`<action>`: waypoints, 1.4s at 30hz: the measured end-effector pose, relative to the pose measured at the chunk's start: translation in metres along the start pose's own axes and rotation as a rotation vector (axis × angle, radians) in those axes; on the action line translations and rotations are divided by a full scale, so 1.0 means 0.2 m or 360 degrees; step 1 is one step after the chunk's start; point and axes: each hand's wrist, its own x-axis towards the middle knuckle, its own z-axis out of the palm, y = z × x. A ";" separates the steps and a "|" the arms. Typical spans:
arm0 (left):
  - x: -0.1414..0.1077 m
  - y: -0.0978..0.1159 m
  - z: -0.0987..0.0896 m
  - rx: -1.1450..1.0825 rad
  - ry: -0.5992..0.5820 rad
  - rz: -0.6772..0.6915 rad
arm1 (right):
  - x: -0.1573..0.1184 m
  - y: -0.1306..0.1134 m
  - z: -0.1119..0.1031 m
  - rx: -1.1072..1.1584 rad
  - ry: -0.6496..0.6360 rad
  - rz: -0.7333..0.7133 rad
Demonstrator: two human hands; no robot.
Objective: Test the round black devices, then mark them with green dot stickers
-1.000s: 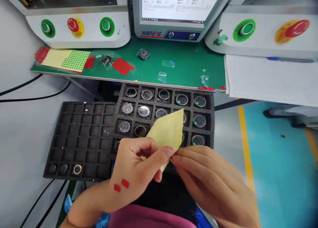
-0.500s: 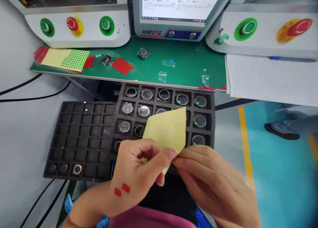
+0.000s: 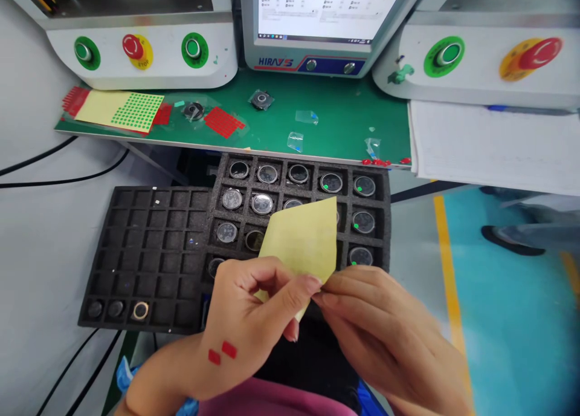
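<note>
A pale yellow paper sheet (image 3: 301, 231) stands tilted in front of me; what its far side carries is hidden. My left hand (image 3: 258, 319) pinches its lower part between thumb and fingers, and two red stickers (image 3: 222, 352) are on the back of that hand. At the sheet's lower right edge, the fingertips of my right hand (image 3: 385, 331) are closed together beside my left thumb. Anything small between them is hidden. Behind the sheet lies a black foam tray (image 3: 387, 207) with round glass-faced parts (image 3: 261, 204) in its pockets. Several parts on the right carry green dots (image 3: 356, 225).
Left of it, a second black tray (image 3: 149, 247) holds 3 round pieces in its front row. Sticker sheets (image 3: 120, 107) and plastic film scraps (image 3: 295, 141) lie on the green bench (image 3: 263, 126). Button panels (image 3: 163, 53), a monitor (image 3: 312, 17) and white papers (image 3: 489, 144) stand or lie behind.
Both hands keep almost the same pose at the sheet's lower edge. The view has shifted slightly, and a foot on the floor at the right has moved a little left.
</note>
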 end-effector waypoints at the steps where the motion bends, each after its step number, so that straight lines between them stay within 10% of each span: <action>1: 0.00 0.00 0.00 -0.0001 0.0001 -0.0015 | 0.00 0.00 0.00 -0.0008 0.0026 -0.0006; 42: 0.05 0.07 -0.05 0.0477 -0.0322 -0.0029 | -0.07 -0.01 -0.06 -0.0488 -0.0270 -0.0323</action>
